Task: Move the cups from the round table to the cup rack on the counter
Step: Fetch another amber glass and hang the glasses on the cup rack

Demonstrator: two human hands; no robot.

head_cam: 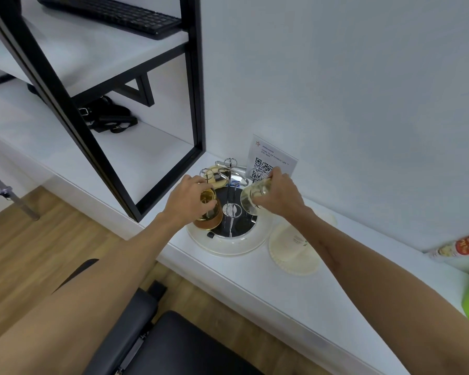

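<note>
Both hands are working at the cup rack (pixel 229 185) on the white table (pixel 295 288) — one cup per hand. The left hand (pixel 188 197) is gripping an amber glass cup (pixel 208 212), fingers curled round its upper part from above; the cup is standing mouth-down, near upright, at the rack's left edge over the tray (pixel 228 247). Cannot tell whether a peg is already inside it. The right hand (pixel 278 196) is holding a clear glass cup (pixel 251 197), fingers wrapped round its base end; the cup is lying tilted, its long axis running from the hand down and leftward, open mouth facing the rack's centre.

Deciding relation: the nearest free peg (pixel 233 209), a chrome wire loop, is sitting just left of and below the clear cup's mouth, so the right hand is the nearer one to it. Judgement — the cup needs tipping more upright, mouth down, before it is lowered over that loop.

Materials: rack is thin polished wire, loops at the tips, rising from a dark glossy disc set in a round, shallow, translucent tray. Both cups are smooth glass and likely slippery. A pale ribbed round mat (pixel 293 249) is lying just right of the tray; a QR-code card (pixel 271 161) is standing behind the rack.
</note>
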